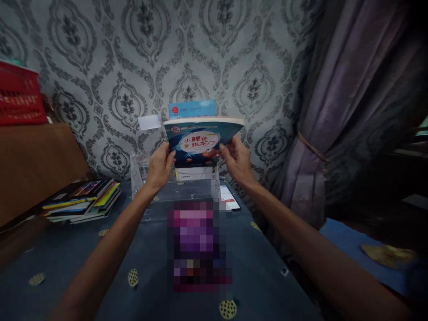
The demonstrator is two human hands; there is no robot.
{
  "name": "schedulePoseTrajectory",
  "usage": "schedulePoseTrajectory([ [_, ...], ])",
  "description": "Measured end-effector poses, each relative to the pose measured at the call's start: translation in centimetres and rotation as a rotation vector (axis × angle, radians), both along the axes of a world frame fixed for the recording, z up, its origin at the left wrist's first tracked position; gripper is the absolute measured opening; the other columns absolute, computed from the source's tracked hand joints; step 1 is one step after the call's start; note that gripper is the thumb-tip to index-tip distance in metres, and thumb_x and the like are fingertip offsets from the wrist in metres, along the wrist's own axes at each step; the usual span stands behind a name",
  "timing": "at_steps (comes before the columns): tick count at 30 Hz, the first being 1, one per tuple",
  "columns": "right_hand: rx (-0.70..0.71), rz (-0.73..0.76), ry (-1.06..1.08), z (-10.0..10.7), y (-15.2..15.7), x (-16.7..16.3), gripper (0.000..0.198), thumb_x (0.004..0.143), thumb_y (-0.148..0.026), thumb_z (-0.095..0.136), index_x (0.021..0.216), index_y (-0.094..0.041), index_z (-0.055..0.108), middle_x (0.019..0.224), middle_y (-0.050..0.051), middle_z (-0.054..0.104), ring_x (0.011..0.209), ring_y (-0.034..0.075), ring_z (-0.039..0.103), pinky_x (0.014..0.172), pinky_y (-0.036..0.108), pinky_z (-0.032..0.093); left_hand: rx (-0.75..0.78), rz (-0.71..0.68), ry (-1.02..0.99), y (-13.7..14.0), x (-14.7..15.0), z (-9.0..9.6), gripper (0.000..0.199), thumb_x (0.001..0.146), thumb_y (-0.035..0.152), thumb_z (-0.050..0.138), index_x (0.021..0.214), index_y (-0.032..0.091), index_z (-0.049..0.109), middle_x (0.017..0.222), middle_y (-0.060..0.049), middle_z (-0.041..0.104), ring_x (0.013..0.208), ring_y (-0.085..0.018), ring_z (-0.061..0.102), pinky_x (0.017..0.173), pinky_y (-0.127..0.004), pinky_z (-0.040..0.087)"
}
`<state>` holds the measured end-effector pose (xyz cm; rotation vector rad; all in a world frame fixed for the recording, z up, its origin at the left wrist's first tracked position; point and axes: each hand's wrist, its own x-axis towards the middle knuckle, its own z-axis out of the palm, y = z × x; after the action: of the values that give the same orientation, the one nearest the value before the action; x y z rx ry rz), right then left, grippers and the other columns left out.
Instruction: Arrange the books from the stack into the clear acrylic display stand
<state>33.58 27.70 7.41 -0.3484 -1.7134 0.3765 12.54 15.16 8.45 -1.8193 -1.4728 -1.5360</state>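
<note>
One dark-blue book (194, 154) is held up, the left hand (160, 164) and the right hand (237, 161) each closed on one side of it. Behind that book shows a light-blue book (197, 108); below it, a clear rack (135, 176); below and right of it, a phone (230, 196); left of it, a stack of books (83, 200) on the worktop (150, 267).

This seems to be a room in a home. The ornate wallpaper (220, 49), the tied purple curtain (337, 102) and the pineapple-patterned cloth (150, 249) show it.
</note>
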Motion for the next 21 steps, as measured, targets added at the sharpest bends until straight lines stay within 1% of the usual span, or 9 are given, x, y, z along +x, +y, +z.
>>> schedulePoseTrajectory([
  [4, 0.002, 0.084, 0.026, 0.4, -0.3, 0.0, 0.042, 0.096, -0.059, 0.051, 0.121, -0.026, 0.058, 0.099, 0.007, 0.07, 0.089, 0.027, 0.07, 0.077, 0.043, 0.058, 0.015, 0.009, 0.006, -0.1, 0.0, 0.4, 0.013, 0.096, 0.027, 0.05, 0.083, 0.023, 0.047, 0.072, 0.002, 0.059, 0.066, -0.017, 0.066, 0.064, -0.027, 0.048],
  [7, -0.007, 0.137, 0.041, 0.8, -0.4, -0.1, 0.042, 0.096, -0.06, 0.05, 0.118, -0.025, 0.058, 0.097, 0.007, 0.071, 0.088, 0.027, 0.071, 0.077, 0.042, 0.058, 0.049, -0.004, 0.015, -0.1, -0.1, 0.6, 0.013, 0.096, 0.028, 0.05, 0.084, 0.022, 0.047, 0.072, 0.002, 0.058, 0.066, -0.016, 0.066, 0.065, -0.026, 0.048],
  [10, 0.003, 0.099, 0.034, 0.5, 0.1, -0.3, 0.046, 0.095, -0.062, 0.049, 0.123, -0.026, 0.057, 0.098, 0.007, 0.071, 0.093, 0.028, 0.07, 0.077, 0.042, 0.058, 0.052, -0.018, 0.0, 0.0, -0.3, 0.4, 0.013, 0.096, 0.03, 0.05, 0.086, 0.022, 0.048, 0.074, 0.002, 0.056, 0.068, -0.015, 0.066, 0.065, -0.025, 0.049],
  [14, 0.004, 0.014, 0.001, -0.5, 1.0, -0.3, 0.048, 0.096, -0.063, 0.047, 0.124, -0.026, 0.057, 0.102, 0.007, 0.069, 0.095, 0.028, 0.069, 0.076, 0.041, 0.058, 0.023, -0.039, 0.002, 0.3, -0.6, -0.5, 0.012, 0.095, 0.031, 0.052, 0.089, 0.021, 0.051, 0.078, 0.0, 0.057, 0.071, -0.017, 0.066, 0.065, -0.026, 0.05],
  [18, 0.005, 0.03, -0.025, -1.1, 1.5, -0.1, 0.046, 0.097, -0.062, 0.046, 0.121, -0.025, 0.058, 0.103, 0.007, 0.07, 0.091, 0.027, 0.069, 0.076, 0.04, 0.058, -0.03, -0.039, 0.004, 0.6, -0.7, -1.1, 0.009, 0.096, 0.029, 0.049, 0.093, 0.021, 0.053, 0.082, -0.001, 0.061, 0.071, -0.017, 0.067, 0.067, -0.027, 0.052],
  [21, 0.002, 0.037, -0.04, -0.9, 2.1, -0.1, 0.044, 0.097, -0.061, 0.046, 0.12, -0.025, 0.059, 0.101, 0.006, 0.07, 0.09, 0.026, 0.069, 0.076, 0.038, 0.057, -0.03, -0.004, 0.022, 1.1, -0.8, -1.0, 0.01, 0.096, 0.028, 0.049, 0.089, 0.021, 0.051, 0.078, 0.0, 0.061, 0.069, -0.017, 0.068, 0.069, -0.027, 0.051],
])
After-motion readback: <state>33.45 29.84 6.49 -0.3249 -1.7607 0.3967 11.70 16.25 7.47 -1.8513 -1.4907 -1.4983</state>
